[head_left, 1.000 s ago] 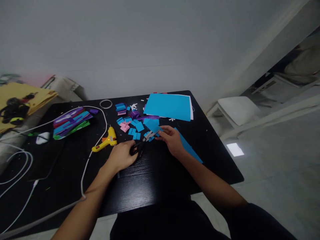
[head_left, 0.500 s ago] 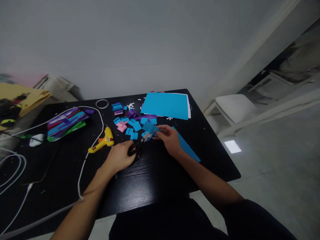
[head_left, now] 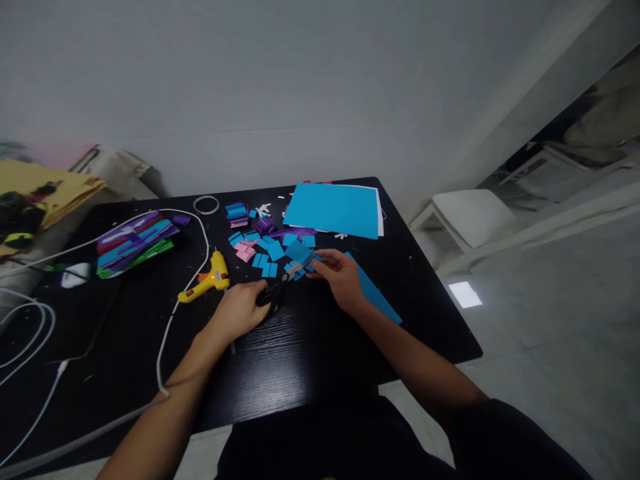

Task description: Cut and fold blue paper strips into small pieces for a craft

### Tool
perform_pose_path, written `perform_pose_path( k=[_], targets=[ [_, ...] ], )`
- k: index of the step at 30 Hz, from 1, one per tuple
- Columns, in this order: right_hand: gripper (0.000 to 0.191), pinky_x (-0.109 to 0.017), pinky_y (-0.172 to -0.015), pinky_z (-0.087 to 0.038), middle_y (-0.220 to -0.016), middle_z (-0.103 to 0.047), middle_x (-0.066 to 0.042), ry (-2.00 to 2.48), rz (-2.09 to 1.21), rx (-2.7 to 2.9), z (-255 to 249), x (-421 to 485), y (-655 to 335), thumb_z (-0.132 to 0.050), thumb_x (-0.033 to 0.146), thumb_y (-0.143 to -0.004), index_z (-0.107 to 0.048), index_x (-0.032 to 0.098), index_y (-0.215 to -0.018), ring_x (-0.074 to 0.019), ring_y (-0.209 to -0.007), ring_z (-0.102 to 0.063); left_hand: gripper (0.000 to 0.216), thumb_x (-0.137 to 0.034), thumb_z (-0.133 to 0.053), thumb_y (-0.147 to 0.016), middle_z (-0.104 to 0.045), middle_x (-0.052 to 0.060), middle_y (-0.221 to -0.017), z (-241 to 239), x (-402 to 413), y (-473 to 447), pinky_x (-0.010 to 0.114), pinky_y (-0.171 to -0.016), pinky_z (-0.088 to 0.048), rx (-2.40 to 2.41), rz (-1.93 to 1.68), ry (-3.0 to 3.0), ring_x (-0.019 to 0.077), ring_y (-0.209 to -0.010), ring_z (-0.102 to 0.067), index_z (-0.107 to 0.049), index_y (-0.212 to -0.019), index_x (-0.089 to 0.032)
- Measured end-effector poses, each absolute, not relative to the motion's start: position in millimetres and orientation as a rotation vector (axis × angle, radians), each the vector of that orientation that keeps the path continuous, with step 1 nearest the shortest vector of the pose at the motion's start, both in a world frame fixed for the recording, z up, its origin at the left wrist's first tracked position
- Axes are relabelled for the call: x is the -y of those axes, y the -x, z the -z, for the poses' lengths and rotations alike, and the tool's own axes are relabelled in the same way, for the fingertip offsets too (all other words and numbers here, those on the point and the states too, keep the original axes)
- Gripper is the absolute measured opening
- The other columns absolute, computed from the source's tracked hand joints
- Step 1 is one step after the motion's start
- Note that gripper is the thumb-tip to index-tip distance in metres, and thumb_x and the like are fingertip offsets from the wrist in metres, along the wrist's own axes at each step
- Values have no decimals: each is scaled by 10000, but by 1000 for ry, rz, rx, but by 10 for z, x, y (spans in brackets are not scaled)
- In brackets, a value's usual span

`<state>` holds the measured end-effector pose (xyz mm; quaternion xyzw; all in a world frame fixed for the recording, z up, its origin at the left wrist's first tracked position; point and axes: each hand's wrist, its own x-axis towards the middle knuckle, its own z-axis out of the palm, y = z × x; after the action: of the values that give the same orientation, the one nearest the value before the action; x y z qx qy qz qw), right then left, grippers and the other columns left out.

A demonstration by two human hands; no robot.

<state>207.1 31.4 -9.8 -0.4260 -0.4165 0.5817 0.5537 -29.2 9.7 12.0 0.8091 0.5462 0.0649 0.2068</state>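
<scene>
Little has shifted: my left hand [head_left: 241, 308] grips scissors [head_left: 285, 276] while my right hand [head_left: 342, 279] pinches blue paper [head_left: 300, 253], seemingly mid-cut.

The left hand [head_left: 239, 309] partly hides the handles of the scissors [head_left: 277, 289]. At the left edge, yellow folded material [head_left: 67, 187] is cut off; the dark object [head_left: 17, 212] on it is blurred.

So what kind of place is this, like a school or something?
It looks like an indoor craft table, but I can't tell if it's in a school. There are small cut paper pieces, a yellow glue gun, and scissors in the left hand.
</scene>
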Motion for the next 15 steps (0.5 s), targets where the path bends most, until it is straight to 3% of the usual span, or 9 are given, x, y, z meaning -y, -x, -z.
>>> perform_pose_path(
  k=[9,15],
  targets=[
    [265,-451,-824,-634,-894,-746,-5,1038,-1358,979,123,-320,-2062,-826,391,-757,-721,256,-959,-214,-881,-727,291,-396,-546,-898,-603,22,-617,-108,-99,303,281,-597,-307,-1476,-288,-2194,180,-587,-565,-559,-683,-201],
    [293,-415,-798,-624,-830,-720,7,1050,-1431,972,95,-303,-2057,-854,420,-709,-704,252,-897,-200,-818,-693,448,-520,-561,-900,-472,-33,-516,-128,-105,278,259,-531,-278,-1627,-505,-2024,128,-499,-469,-476,-597,-201]
  ],
)
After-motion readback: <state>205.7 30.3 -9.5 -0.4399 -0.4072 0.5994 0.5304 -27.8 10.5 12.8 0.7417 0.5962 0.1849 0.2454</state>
